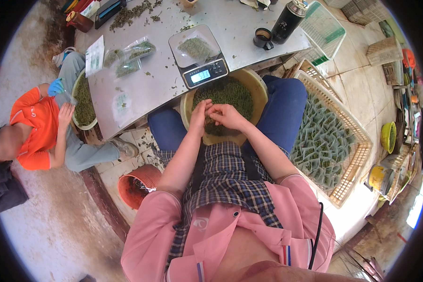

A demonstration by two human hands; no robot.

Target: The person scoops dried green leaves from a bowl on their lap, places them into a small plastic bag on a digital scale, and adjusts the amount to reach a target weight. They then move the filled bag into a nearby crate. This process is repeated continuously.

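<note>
My left hand and my right hand meet over a round yellowish tub between my knees. Dried green plant bits fill much of the tub. The right fingers curl in towards the left fingertips; whether anything small is pinched between them is hidden. Just beyond the tub, a digital scale with a lit display sits at the edge of the metal table. A clear bag of green plant matter rests on its pan. Several filled clear bags lie to its left.
At right, a plastic crate holds many filled mesh bags. A black thermos and cup stand on the table. A co-worker in orange sits left by another tub. An orange-red bucket stands lower left.
</note>
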